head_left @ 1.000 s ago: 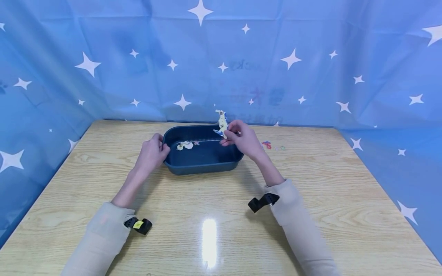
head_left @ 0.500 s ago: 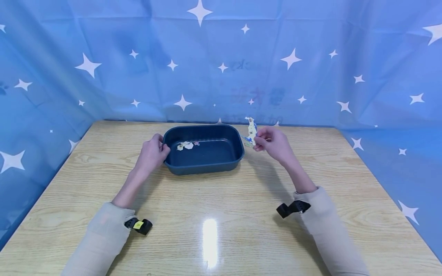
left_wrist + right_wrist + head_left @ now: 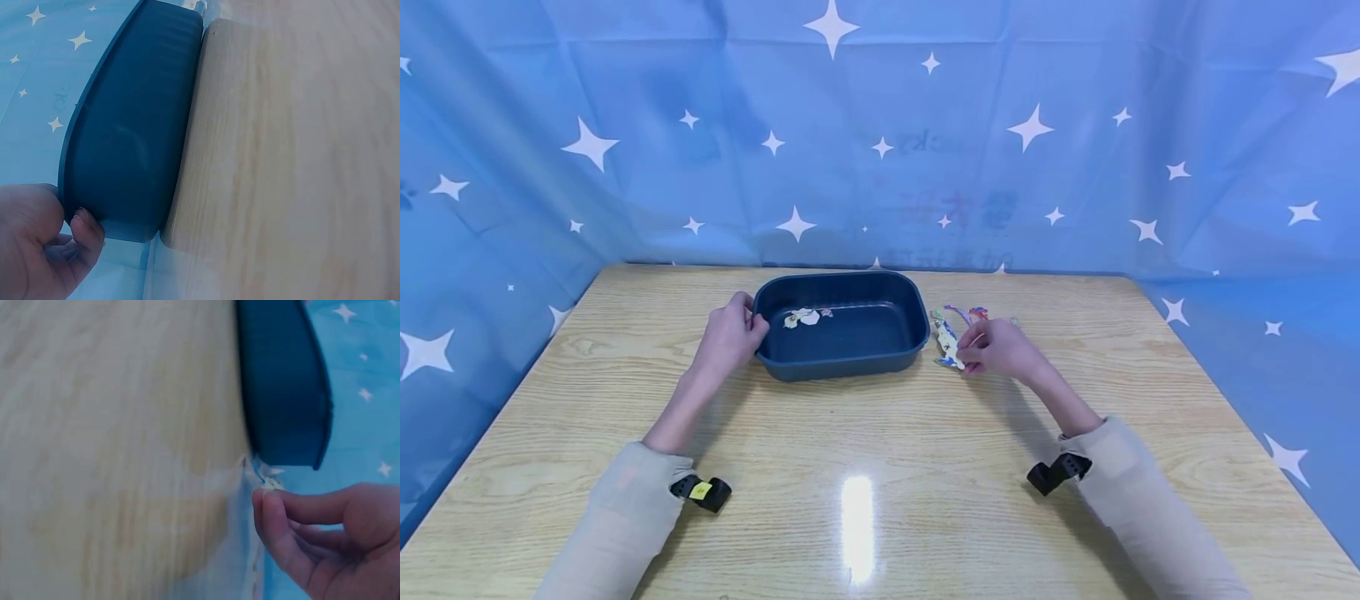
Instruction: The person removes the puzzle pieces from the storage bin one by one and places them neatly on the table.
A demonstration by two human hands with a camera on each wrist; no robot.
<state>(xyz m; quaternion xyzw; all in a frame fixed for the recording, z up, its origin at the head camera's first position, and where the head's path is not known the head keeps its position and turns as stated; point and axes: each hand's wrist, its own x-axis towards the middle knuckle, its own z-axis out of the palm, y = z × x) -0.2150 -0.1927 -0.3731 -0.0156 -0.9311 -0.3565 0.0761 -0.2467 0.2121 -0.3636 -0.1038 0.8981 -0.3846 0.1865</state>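
Note:
A dark blue rectangular plastic box (image 3: 842, 367) stands on the table. My left hand (image 3: 727, 337) grips its left end, with thumb and fingers over the rim; the left wrist view shows the fingertips (image 3: 87, 228) against the box's outer wall. Several small pale cutouts (image 3: 808, 317) lie inside it. Just right of the box, my right hand (image 3: 1000, 348) pinches a flat cream-and-blue cutout (image 3: 947, 340) by its lower end, low over the table. In the right wrist view only a small piece of this cutout (image 3: 272, 484) shows past the fingertips.
Behind the right hand lie a red-and-blue cutout (image 3: 977, 314) and a small green one (image 3: 1014, 321), partly hidden by the hand. The wooden table (image 3: 790, 467) ends at a blue curtain (image 3: 925, 183) with white stars. Each sleeve carries a black wrist camera (image 3: 1058, 473).
My right hand has carried the cream-and-blue cutout out from over the box to the right, then lowered it toward the table. The left hand and box have stayed put.

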